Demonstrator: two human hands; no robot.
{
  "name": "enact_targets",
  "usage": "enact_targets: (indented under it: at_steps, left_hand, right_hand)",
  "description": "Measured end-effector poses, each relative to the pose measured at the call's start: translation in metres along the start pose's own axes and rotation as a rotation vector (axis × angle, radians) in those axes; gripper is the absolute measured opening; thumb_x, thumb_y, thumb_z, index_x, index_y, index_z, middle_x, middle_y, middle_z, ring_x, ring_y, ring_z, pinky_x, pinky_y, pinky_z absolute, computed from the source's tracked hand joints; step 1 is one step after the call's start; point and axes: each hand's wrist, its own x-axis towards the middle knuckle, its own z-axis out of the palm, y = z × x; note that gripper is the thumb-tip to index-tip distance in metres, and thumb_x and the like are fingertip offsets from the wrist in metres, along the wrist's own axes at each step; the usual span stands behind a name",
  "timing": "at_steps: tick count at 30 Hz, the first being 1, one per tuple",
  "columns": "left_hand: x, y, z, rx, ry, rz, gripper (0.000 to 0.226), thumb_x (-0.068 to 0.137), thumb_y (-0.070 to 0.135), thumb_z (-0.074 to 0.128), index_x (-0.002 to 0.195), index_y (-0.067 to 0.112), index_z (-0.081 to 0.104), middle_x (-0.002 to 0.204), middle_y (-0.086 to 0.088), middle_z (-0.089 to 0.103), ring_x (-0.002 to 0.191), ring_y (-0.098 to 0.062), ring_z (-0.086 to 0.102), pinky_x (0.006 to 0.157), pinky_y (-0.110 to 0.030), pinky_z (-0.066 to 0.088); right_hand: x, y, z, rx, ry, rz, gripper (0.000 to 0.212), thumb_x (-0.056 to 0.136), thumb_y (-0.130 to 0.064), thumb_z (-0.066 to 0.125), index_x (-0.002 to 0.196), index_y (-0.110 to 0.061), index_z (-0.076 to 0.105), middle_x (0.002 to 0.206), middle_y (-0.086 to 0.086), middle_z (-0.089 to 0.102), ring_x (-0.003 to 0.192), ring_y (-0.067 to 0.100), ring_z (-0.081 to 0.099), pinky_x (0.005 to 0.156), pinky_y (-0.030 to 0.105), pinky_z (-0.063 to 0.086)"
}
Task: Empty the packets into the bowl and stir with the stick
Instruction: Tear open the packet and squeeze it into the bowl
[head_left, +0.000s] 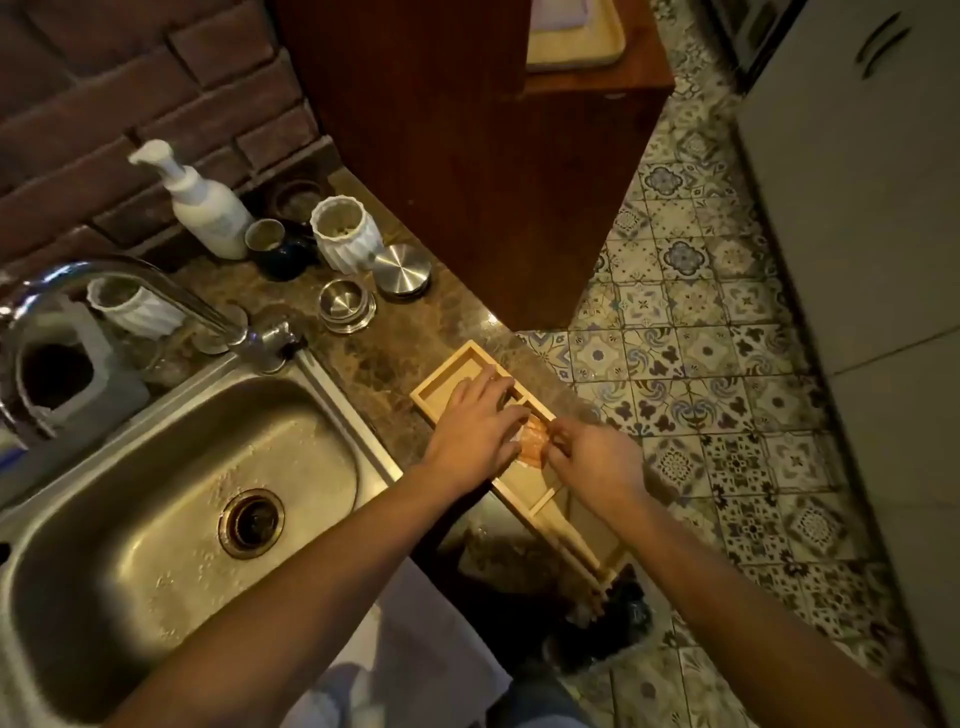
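Observation:
A small orange and white packet (533, 442) is pinched between both my hands above a long wooden tray (441, 375) with several compartments, which lies on the dark stone counter at its right edge. My left hand (475, 426) grips the packet's left side and covers part of the tray. My right hand (592, 460) grips the packet's right side with its fingertips. No bowl or stirring stick can be made out; my hands and arms hide the tray's middle.
A steel sink (171, 499) and tap (130, 291) fill the left. Behind stand a white pump bottle (200, 208), a ribbed white jar (345, 234), steel lids (402, 270) and small cups. A wooden cabinet (467, 156) rises behind; patterned floor tiles (701, 338) lie right.

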Motion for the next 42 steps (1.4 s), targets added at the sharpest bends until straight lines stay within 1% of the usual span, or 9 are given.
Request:
enact_targets:
  at_steps: [3, 8, 13, 17, 25, 29, 36, 39, 42]
  left_hand:
    - [0.006, 0.003, 0.002, 0.088, -0.051, 0.019, 0.05, 0.091, 0.047, 0.066, 0.138, 0.033, 0.058, 0.167, -0.008, 0.027, 0.158, -0.035, 0.01, 0.125, -0.058, 0.015]
    - [0.009, 0.005, 0.007, 0.097, -0.041, -0.006, 0.047, 0.089, 0.048, 0.067, 0.133, 0.03, 0.064, 0.17, -0.007, 0.021, 0.158, -0.036, 0.003, 0.126, -0.058, 0.011]
    - [0.009, 0.002, 0.008, 0.086, -0.034, 0.012, 0.046, 0.086, 0.045, 0.072, 0.128, 0.026, 0.068, 0.17, -0.008, 0.023, 0.158, -0.036, 0.005, 0.125, -0.058, 0.014]
    - [0.006, -0.001, 0.011, 0.055, 0.019, 0.012, 0.036, 0.083, 0.045, 0.075, 0.111, 0.023, 0.072, 0.167, -0.01, 0.03, 0.158, -0.036, 0.007, 0.125, -0.059, 0.016]
    - [-0.004, -0.003, 0.016, 0.003, 0.115, -0.022, 0.017, 0.083, 0.035, 0.075, 0.093, 0.022, 0.071, 0.161, -0.006, 0.04, 0.158, -0.034, 0.01, 0.125, -0.057, 0.017]
    - [-0.011, -0.001, 0.013, -0.074, 0.161, -0.016, 0.013, 0.081, 0.033, 0.079, 0.083, 0.022, 0.072, 0.158, -0.006, 0.046, 0.157, -0.035, 0.014, 0.126, -0.057, 0.014]
    - [-0.039, -0.004, -0.013, -0.267, 0.284, -0.111, 0.012, 0.081, 0.034, 0.08, 0.082, 0.023, 0.075, 0.152, 0.0, 0.053, 0.156, -0.03, 0.021, 0.123, -0.056, 0.021]
    - [-0.059, 0.002, -0.037, -0.422, 0.349, -0.197, 0.016, 0.083, 0.037, 0.078, 0.085, 0.022, 0.077, 0.152, 0.002, 0.053, 0.155, -0.023, 0.022, 0.121, -0.044, 0.019]
    - [-0.088, 0.012, -0.062, -0.574, 0.406, -0.27, 0.014, 0.085, 0.034, 0.078, 0.088, 0.02, 0.079, 0.148, 0.008, 0.056, 0.152, -0.015, 0.026, 0.119, -0.032, 0.017]
  right_hand:
    - [0.009, -0.001, 0.002, -0.109, 0.003, -0.096, 0.028, 0.098, -0.046, 0.051, 0.119, -0.03, 0.061, 0.089, -0.002, 0.073, 0.08, 0.021, 0.069, 0.071, 0.035, 0.057]
    - [0.013, -0.008, 0.009, -0.221, -0.107, -0.067, 0.033, 0.1, -0.045, 0.048, 0.126, -0.027, 0.054, 0.091, 0.002, 0.072, 0.08, 0.024, 0.069, 0.071, 0.036, 0.057]
    - [0.015, -0.009, 0.017, -0.244, -0.112, -0.087, 0.029, 0.101, -0.041, 0.048, 0.12, -0.02, 0.054, 0.09, 0.001, 0.072, 0.077, 0.024, 0.07, 0.06, 0.03, 0.044]
    - [0.013, -0.003, 0.019, -0.16, -0.08, -0.124, 0.03, 0.099, -0.04, 0.049, 0.12, -0.02, 0.052, 0.092, 0.002, 0.072, 0.079, 0.026, 0.069, 0.068, 0.035, 0.056]
    - [0.01, 0.004, 0.021, -0.081, -0.051, -0.118, 0.021, 0.1, -0.04, 0.049, 0.109, -0.024, 0.061, 0.089, -0.001, 0.069, 0.079, 0.022, 0.065, 0.071, 0.036, 0.054]
    - [0.006, 0.006, 0.021, -0.023, -0.015, -0.123, 0.021, 0.1, -0.042, 0.052, 0.105, -0.03, 0.068, 0.087, -0.004, 0.071, 0.076, 0.019, 0.064, 0.067, 0.032, 0.05]
    - [-0.011, -0.002, 0.009, 0.195, 0.198, -0.201, 0.016, 0.094, -0.04, 0.065, 0.101, -0.032, 0.077, 0.079, -0.008, 0.076, 0.071, 0.015, 0.069, 0.061, 0.025, 0.046]
    - [-0.019, -0.016, -0.007, 0.327, 0.115, -0.135, 0.021, 0.091, -0.046, 0.066, 0.105, -0.035, 0.076, 0.079, -0.01, 0.075, 0.074, 0.013, 0.07, 0.07, 0.03, 0.055]
    - [-0.035, -0.029, -0.032, 0.678, 0.018, -0.119, 0.014, 0.086, -0.037, 0.075, 0.098, -0.03, 0.077, 0.073, -0.006, 0.073, 0.066, 0.012, 0.07, 0.068, 0.036, 0.061]
